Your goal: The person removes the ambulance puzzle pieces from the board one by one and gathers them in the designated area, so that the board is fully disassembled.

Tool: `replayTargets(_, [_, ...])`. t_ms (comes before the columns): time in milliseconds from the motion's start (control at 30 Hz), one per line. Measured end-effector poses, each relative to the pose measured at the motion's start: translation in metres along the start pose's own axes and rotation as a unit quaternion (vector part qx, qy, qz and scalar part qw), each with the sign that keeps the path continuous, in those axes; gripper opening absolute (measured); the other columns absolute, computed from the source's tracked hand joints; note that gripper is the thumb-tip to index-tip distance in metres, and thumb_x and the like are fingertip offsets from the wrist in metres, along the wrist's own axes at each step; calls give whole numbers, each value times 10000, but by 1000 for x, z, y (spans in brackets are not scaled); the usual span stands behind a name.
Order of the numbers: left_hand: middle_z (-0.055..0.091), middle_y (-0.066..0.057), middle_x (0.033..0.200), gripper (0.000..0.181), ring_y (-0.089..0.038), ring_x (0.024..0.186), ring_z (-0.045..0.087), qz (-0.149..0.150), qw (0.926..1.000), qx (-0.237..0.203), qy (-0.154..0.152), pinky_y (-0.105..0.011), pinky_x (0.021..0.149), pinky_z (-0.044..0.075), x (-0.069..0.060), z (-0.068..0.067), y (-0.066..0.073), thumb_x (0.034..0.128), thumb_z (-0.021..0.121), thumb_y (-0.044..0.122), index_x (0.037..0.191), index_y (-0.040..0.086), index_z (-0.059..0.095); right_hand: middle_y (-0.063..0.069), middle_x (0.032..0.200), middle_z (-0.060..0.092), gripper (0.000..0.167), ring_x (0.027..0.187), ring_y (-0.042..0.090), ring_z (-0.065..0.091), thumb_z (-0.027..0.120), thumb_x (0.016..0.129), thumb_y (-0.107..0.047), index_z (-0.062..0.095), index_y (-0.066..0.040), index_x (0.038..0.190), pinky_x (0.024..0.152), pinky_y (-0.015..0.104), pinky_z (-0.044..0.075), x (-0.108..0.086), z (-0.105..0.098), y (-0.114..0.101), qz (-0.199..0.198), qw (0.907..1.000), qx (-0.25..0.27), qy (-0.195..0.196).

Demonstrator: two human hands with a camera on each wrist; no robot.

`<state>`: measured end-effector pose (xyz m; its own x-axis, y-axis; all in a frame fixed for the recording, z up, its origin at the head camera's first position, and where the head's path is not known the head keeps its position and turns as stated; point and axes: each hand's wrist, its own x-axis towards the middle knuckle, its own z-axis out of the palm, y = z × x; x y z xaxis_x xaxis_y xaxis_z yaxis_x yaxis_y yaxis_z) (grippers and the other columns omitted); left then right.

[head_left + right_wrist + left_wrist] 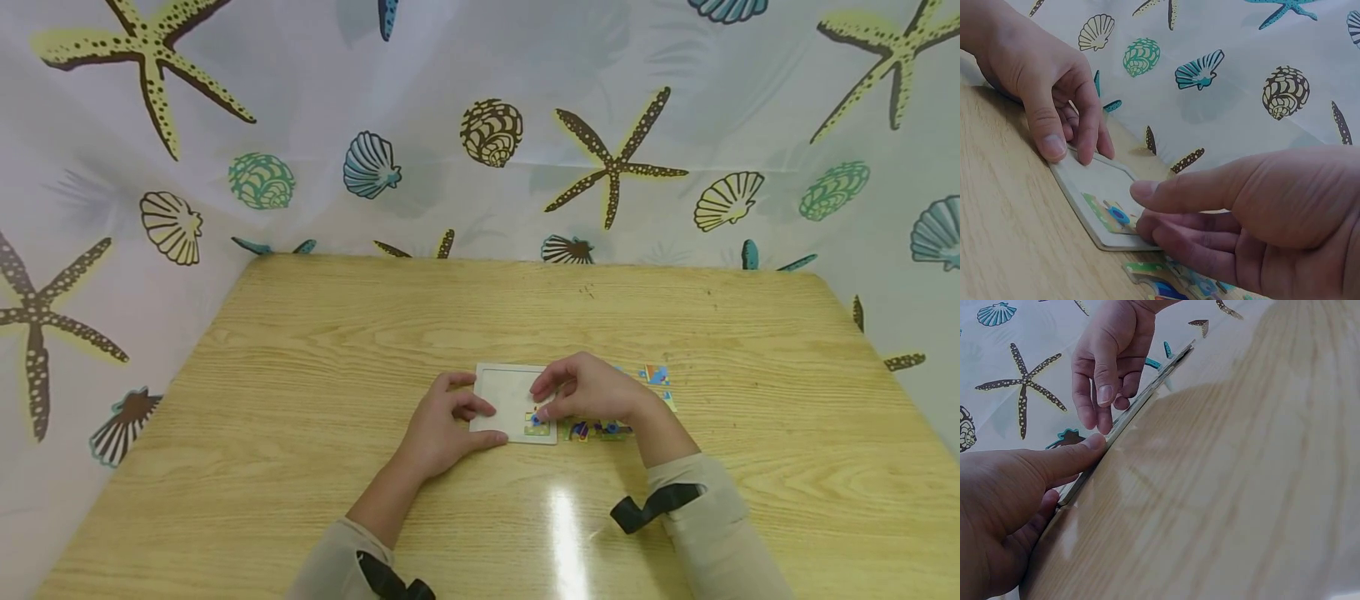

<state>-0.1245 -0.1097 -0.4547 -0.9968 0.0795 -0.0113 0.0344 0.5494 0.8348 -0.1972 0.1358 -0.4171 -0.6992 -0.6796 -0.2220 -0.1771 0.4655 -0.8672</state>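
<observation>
A white puzzle tray [510, 383] with a raised rim lies on the wooden table. My left hand [442, 425] grips its left side, the thumb on the near edge and the fingers bent at the left. One colourful jigsaw piece [1116, 214] with a blue round figure lies in the tray's near right corner. Over the tray's right side, my right hand [592, 390] has its thumb and fingers apart, close to that piece, with nothing seen between them. Whether the fingertips touch the piece I cannot tell. More jigsaw pieces [656, 375] lie right of the tray, partly hidden under the right hand.
The wooden table [337, 333] extends around the tray on all sides. A white curtain [435, 75] printed with starfish and shells hangs behind it and at both sides. Black straps [660, 504] are on both sleeves.
</observation>
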Motion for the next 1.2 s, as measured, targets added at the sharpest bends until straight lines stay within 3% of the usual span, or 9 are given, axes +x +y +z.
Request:
replayTargets(367, [490,-30,1426,299,-174,993,622,-17,10000,1,-29,-381,931,529,-1,0,2,673,938,279,882,154,765,105,1065,711,285,822,135,679,791,853,-116,704,-21,1107,732,281,580,0,4,-3,120,9998,-124,47])
replayTargets(733, [485,-27,1434,297,-175,996,614,18,10000,-12,-30,-387,929,526,0,1,1,679,934,290,883,161,762,60,912,737,157,791,121,639,701,932,-118,741,-29,1056,736,285,544,-5,-2,-7,-163,9988,-449,-85])
replayTargets(1200, [491,-31,1425,295,-172,986,612,43,10000,37,4,-379,917,528,0,1,-1,678,935,284,888,162,767,70,903,716,125,790,179,648,741,904,-136,746,-56,1000,714,294,568,-10,-13,1,-283,9995,-120,-87])
